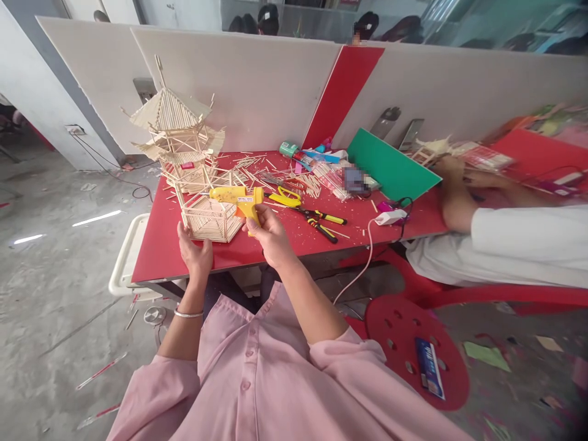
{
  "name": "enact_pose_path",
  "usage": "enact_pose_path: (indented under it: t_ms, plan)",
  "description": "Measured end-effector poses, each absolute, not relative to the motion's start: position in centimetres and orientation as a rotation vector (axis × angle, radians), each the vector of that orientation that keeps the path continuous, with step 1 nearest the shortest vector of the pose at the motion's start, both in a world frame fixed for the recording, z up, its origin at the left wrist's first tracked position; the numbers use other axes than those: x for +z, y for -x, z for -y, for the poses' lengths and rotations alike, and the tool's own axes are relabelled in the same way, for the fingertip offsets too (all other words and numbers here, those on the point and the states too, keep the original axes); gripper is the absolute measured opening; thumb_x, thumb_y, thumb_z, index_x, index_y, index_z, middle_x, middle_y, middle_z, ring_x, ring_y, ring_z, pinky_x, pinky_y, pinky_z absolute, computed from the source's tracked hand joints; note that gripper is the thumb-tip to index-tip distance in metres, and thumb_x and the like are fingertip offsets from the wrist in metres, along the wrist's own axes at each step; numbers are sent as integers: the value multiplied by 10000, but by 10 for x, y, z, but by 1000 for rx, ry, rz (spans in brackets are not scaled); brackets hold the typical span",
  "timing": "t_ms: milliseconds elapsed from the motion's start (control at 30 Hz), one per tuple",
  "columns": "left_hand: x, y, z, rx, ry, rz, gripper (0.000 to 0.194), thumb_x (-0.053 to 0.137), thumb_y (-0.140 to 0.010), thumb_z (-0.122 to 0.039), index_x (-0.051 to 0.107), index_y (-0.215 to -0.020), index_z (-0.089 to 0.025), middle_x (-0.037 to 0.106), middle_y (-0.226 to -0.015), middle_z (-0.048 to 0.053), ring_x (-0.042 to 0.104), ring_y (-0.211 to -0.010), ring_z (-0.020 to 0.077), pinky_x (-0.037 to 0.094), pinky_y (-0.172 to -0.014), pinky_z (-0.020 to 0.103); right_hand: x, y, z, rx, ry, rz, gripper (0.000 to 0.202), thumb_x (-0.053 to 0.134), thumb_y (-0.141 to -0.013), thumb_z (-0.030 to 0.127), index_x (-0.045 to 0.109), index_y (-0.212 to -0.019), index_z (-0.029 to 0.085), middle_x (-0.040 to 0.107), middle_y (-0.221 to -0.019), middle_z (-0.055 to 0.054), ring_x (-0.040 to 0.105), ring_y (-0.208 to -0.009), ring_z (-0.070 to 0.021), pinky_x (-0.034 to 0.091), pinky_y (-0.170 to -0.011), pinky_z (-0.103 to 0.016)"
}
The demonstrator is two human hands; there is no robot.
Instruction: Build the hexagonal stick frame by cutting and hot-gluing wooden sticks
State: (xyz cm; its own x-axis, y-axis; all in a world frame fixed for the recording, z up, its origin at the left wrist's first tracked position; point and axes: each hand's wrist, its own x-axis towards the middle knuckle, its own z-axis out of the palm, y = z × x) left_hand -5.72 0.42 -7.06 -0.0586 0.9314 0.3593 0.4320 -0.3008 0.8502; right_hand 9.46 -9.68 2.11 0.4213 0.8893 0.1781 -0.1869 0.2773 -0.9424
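A pagoda model [184,153] built of thin wooden sticks stands on the red table, with tiered roofs and a many-sided base. My left hand [195,251] is at the near left corner of its base, fingers apart, fingertips against or very close to the sticks. In my right hand [271,236] is a yellow glue gun [241,199], gripped by its handle, its nozzle end pointing left at the model's lower level. The nozzle tip is hard to make out among the sticks. Just right of the glue gun lie yellow-handled scissors [287,196] and black-and-yellow pliers [321,223].
Loose sticks [257,162] litter the red table [158,251]. Farther right are a green board [390,162] and a white power strip [390,216] with a trailing cord. Another person's arm [463,190] rests at the right. A red stool [381,324] stands below.
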Motion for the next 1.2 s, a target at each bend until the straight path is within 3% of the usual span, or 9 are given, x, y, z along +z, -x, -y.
enact_pose_path:
  t_ms: [133,267,333,500,567,733,1200]
  plan:
    - [-68,58,0,1343,-1695,-1473,766,603,-735,-207,362,-1461,-183,647,-1267,123,624,-1126,272,474,-968,413,24,-96,102,886,973,832,479,824,-665,487,597,-1037,288,692,-954,23,639,-866,-148,523,-839,-304]
    - [-68,58,3,1343,-1772,-1460,467,578,-746,-199,595,-1213,-213,704,-1012,50,647,-904,215,487,-852,350,27,-97,109,882,1054,946,430,811,-686,483,655,-1025,271,706,-980,6,648,-965,-185,514,-925,-344]
    - [-69,58,3,1350,-1806,-1466,354,574,-745,-201,652,-1090,-217,687,-906,31,630,-836,202,482,-814,332,26,-98,111,867,1109,980,402,781,-721,500,661,-1024,264,701,-965,0,654,-933,-184,528,-891,-341]
    - [-72,58,2,1371,-1872,-1444,274,578,-776,-231,687,-1026,-210,672,-794,16,609,-727,184,481,-772,320,25,-98,110,829,1123,912,434,720,-741,615,588,-934,249,654,-812,13,623,-717,-141,530,-677,-287]
    - [-74,58,1,1388,-1917,-1422,241,578,-791,-247,703,-994,-208,681,-784,23,623,-731,190,487,-778,327,27,-99,109,816,1128,872,455,705,-740,651,552,-879,245,639,-763,16,605,-664,-130,515,-629,-269]
    - [-79,58,-2,1523,-1981,-1298,193,574,-784,-235,724,-901,-201,744,-932,76,669,-955,237,509,-867,356,27,-101,110,766,1148,854,468,698,-742,670,535,-839,241,616,-716,23,575,-607,-121,492,-591,-260]
    - [-76,56,-3,1432,-2019,-1326,171,569,-756,-185,720,-832,-208,745,-847,56,687,-838,222,515,-844,356,13,-106,110,569,1288,916,433,569,-857,661,572,-1003,253,691,-847,0,616,-674,-124,503,-664,-273]
